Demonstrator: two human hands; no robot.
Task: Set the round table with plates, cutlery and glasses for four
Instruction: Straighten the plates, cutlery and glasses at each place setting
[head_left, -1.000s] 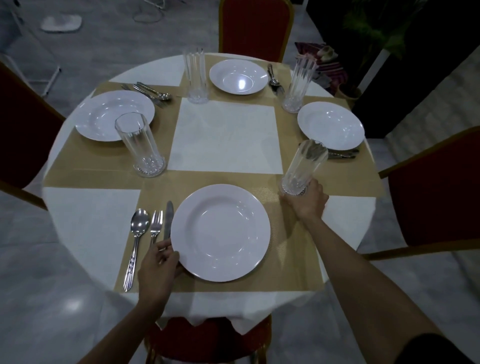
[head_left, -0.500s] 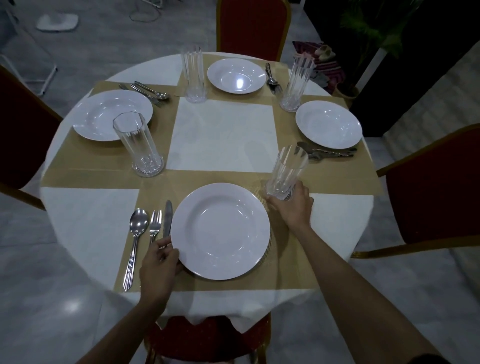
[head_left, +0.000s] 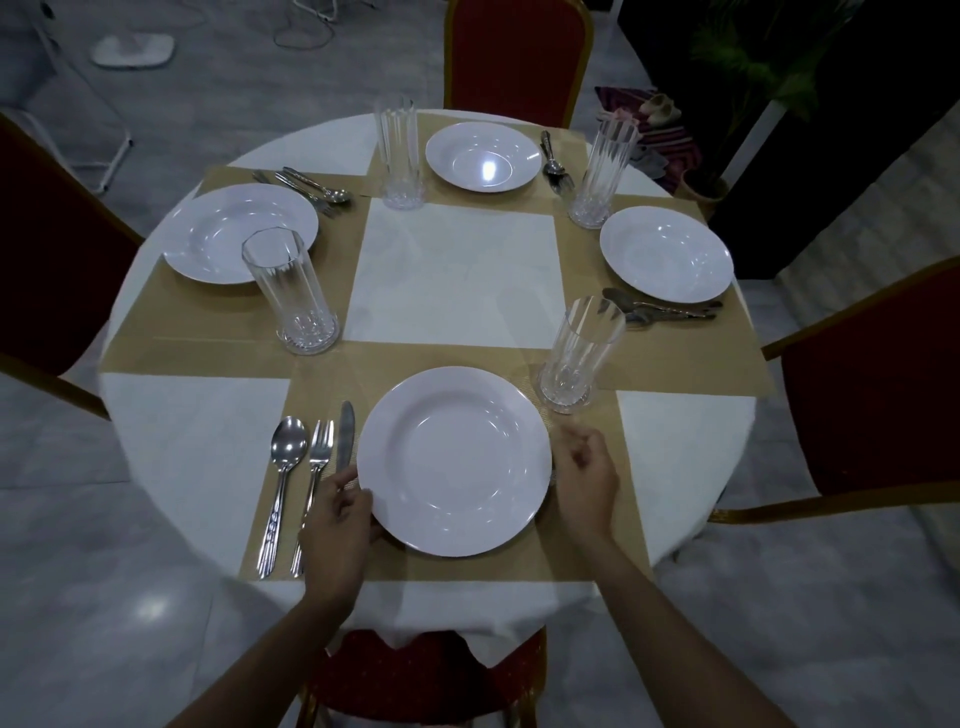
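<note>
Left hand (head_left: 340, 525) grips near plate (head_left: 454, 460); right hand (head_left: 587, 478) hovers beside it.

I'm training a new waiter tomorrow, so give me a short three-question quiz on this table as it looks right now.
1. True or false: the right hand is off the near glass and holds nothing.
2. Left of the near plate, the cutlery reads from left to right: A) spoon, fork, knife; B) knife, fork, spoon; C) fork, knife, spoon.
3. How many glasses stand on the table?
Key: 1. True. 2. A. 3. Four.
</note>
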